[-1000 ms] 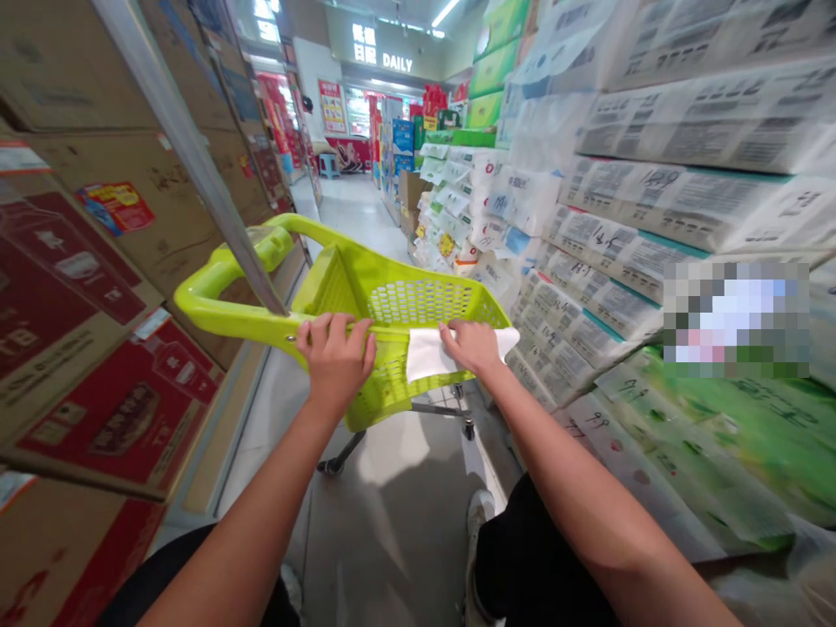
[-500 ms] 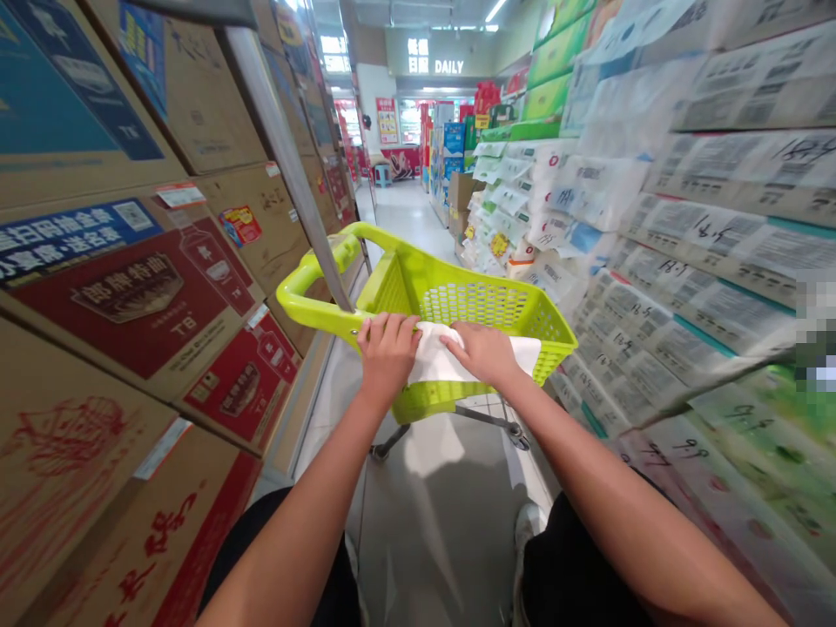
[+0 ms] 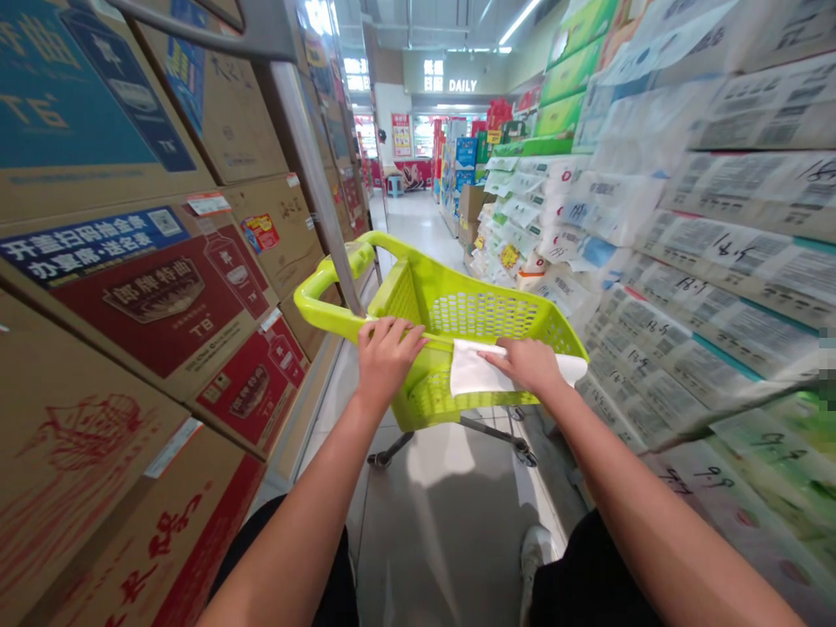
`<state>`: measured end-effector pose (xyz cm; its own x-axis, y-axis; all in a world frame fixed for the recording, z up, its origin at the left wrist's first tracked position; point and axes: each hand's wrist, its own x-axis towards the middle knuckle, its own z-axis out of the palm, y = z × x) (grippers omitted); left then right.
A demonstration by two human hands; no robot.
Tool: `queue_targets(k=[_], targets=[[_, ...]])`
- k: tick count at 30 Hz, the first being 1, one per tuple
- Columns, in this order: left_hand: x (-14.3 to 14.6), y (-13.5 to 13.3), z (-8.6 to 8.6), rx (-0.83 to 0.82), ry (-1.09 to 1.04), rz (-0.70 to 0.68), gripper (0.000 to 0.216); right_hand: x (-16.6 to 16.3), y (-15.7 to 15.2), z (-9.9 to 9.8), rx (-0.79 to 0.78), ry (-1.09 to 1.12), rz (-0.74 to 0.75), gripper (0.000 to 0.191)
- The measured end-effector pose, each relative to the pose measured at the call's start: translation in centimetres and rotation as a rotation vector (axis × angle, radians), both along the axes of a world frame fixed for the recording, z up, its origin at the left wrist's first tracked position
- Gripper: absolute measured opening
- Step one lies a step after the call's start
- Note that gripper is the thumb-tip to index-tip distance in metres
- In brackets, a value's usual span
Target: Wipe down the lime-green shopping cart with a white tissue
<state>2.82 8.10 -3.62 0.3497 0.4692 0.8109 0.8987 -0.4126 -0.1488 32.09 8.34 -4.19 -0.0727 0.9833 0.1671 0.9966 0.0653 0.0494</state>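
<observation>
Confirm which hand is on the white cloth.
The right hand: it lies flat on the white cloth draped over the near rim of the green cart. The left hand curls over bare rim beside it, touching no cloth.

Boxes (image 3: 150, 296) left; tissue packs (image 3: 718, 261) right; aisle (image 3: 418, 222) beyond cart (image 3: 424, 296) open.
</observation>
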Motion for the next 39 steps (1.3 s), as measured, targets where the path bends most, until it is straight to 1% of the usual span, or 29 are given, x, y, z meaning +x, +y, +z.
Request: queue_targets(k=[3,6,10,13,16,20,23,26,30,34,36,39], targets=[[0.3,-0.3,-0.2,0.062,-0.006,0.000,0.018,-1.6,-0.4,0.2,0.034,0.005,0.018,0.073],[0.5,-0.7,-0.3,0.098,-0.005,0.005,0.015,-4.2,-0.5,0.5,0.069,0.041,0.066,0.076],[-0.1,-0.8,-0.3,0.089,0.016,0.022,0.015,-7.2,-0.5,0.9,0.099,0.092,0.142,0.083],[-1.2,-0.4,-0.5,0.053,0.009,0.021,0.017,-8.2,-0.3,1.0,0.099,0.094,0.190,0.087],[-2.6,0.3,-0.7,-0.037,-0.041,0.033,0.019,-8.1,-0.1,0.8,0.088,0.077,0.187,0.085],[-3.8,1.1,-1.0,-0.164,-0.124,0.093,0.026,-6.3,-0.1,0.2,0.060,0.027,0.108,0.075],[-3.8,1.5,-1.1,-0.204,-0.147,0.155,0.033,-4.0,-0.2,-0.6,0.047,-0.016,0.047,0.071],[-3.3,1.7,-1.1,-0.226,-0.166,0.225,0.034,-1.8,-0.3,-1.5,0.036,-0.028,0.027,0.070],[-3.3,2.0,-1.0,-0.289,-0.182,0.254,0.037,-0.5,-0.5,-2.1,0.063,-0.025,0.021,0.067],[-3.7,1.8,-1.3,-0.308,-0.128,0.205,0.033,-1.6,-0.5,-1.7,0.060,-0.015,0.042,0.062],[-3.6,1.4,-1.6,-0.284,-0.110,0.175,0.031,-3.1,-0.5,-1.2,0.061,0.001,0.062,0.060],[-3.1,0.5,-1.7,-0.231,-0.110,0.122,0.030,-6.1,-0.6,-0.5,0.101,0.036,0.116,0.062]])
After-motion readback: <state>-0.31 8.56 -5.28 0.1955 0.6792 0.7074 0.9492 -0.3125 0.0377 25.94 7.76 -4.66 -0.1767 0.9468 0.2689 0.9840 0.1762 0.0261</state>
